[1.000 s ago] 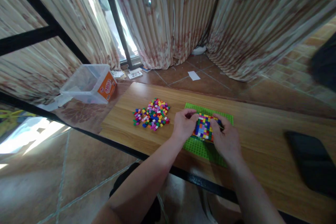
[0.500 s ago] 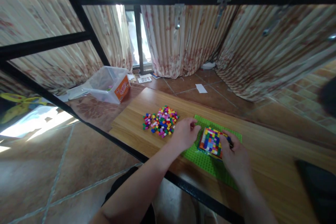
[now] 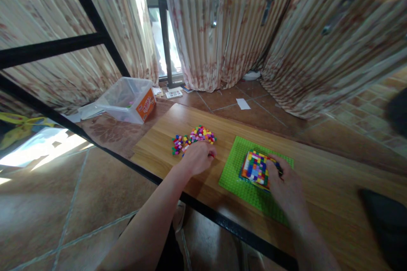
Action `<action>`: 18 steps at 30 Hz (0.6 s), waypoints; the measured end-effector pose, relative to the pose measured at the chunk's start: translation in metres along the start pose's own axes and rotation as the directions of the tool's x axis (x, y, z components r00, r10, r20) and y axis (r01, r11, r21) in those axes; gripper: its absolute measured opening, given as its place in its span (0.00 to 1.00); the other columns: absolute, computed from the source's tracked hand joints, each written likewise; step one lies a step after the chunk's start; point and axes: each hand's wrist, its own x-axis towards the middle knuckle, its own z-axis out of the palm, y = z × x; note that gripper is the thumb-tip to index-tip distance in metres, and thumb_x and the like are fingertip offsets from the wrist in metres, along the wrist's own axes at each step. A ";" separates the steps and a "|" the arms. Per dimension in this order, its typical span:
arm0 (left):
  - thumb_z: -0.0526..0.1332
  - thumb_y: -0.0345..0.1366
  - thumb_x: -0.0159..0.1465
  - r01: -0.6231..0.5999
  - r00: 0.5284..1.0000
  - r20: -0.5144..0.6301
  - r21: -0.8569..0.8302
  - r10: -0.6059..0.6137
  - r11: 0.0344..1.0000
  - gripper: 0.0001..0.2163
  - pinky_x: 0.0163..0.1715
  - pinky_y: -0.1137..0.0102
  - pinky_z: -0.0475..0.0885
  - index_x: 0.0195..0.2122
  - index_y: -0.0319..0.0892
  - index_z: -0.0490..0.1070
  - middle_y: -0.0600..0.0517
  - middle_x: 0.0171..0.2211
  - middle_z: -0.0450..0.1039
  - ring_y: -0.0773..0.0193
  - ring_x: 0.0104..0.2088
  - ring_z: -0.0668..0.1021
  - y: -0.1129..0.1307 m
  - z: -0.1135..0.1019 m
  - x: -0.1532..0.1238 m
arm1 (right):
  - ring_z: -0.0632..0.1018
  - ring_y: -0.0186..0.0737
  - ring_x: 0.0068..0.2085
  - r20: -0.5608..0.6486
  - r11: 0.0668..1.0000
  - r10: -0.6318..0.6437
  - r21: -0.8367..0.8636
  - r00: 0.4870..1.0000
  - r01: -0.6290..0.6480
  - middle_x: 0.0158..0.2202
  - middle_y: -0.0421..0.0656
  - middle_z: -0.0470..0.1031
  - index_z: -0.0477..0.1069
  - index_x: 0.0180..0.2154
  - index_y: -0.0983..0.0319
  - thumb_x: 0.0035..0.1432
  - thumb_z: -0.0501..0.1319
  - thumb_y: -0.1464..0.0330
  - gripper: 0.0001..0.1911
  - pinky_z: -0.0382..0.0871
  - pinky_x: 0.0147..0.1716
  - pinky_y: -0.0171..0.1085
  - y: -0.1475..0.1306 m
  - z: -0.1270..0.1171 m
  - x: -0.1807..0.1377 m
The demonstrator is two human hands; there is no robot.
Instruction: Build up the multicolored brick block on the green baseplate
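A loose pile of small multicoloured toy bricks (image 3: 203,134) lies on the wooden table. My left hand (image 3: 197,159) is over its near right side, hiding part of it. The fingers are curled together; a speck of red shows by the fingertips, too small to name. On a green baseplate (image 3: 233,169) stands a low, square block of toy bricks (image 3: 255,168) with a patchwork top. My right hand (image 3: 286,184) grips this block at its right side, thumb near the top edge and fingers behind, covering that corner.
The wooden table (image 3: 171,125) has a black frame bar (image 3: 222,222) along its near edge. A dark flat object (image 3: 384,224) lies at the right. On the floor at the left is a clear plastic bin (image 3: 124,101) with an orange label. Patterned curtains (image 3: 229,42) hang behind.
My left hand has moved left from beside the brick block to the loose pile. My right hand stays on the block. The view has shifted slightly.
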 end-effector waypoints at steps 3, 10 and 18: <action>0.60 0.24 0.57 0.019 1.000 -0.004 0.044 -0.019 0.999 0.09 0.41 0.66 0.71 0.30 0.44 0.78 0.49 0.35 0.78 0.58 0.38 0.78 0.002 0.003 0.000 | 0.78 0.51 0.43 -0.002 1.000 -0.010 -0.010 1.000 0.010 0.45 0.56 0.79 0.74 0.50 0.67 0.60 0.49 0.51 0.31 0.70 0.45 0.47 -0.001 -0.001 0.000; 0.58 0.24 0.58 0.024 1.000 -0.017 0.067 -0.023 0.997 0.09 0.39 0.67 0.70 0.29 0.42 0.76 0.49 0.34 0.76 0.59 0.35 0.77 0.005 0.006 0.001 | 0.78 0.51 0.44 -0.014 1.000 -0.014 0.001 1.000 0.014 0.46 0.55 0.79 0.74 0.51 0.66 0.61 0.49 0.52 0.30 0.69 0.47 0.48 -0.003 0.000 -0.001; 0.58 0.25 0.60 -0.109 0.989 -0.134 -0.314 0.070 0.943 0.07 0.37 0.71 0.69 0.30 0.42 0.73 0.52 0.31 0.75 0.64 0.34 0.75 0.031 0.019 0.011 | 0.78 0.49 0.43 -0.021 0.999 -0.036 0.023 0.999 0.037 0.46 0.54 0.79 0.74 0.51 0.64 0.62 0.49 0.52 0.29 0.70 0.46 0.47 -0.006 0.000 -0.003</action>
